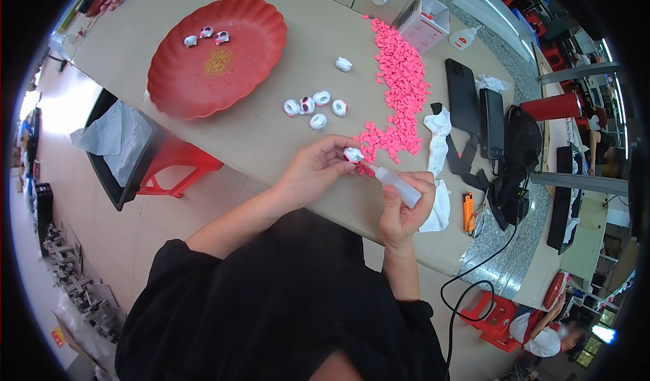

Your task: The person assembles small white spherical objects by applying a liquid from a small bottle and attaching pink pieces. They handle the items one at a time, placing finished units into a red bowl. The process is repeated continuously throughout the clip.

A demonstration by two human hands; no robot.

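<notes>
Between the fingertips of my left hand (318, 166) is a small white rounded piece (353, 155) with dark and pink marks. My right hand (406, 208) grips a translucent white squeeze bottle (401, 187), tilted so its thin nozzle reaches close to that piece; whether they touch I cannot tell. Beyond my left hand lie several more white pieces (318, 122), and a single one (344, 64) sits farther off. Just past my fingers spreads a long heap of small pink pieces (403, 90) on the table.
A red scalloped plate (250, 76) holding 3 white pieces stands at the far left. Right of the pink heap are crumpled white tissue (438, 147), a black phone (462, 90), an orange cutter (468, 212) and a black cable (467, 273). Behind it stands a white box (423, 26).
</notes>
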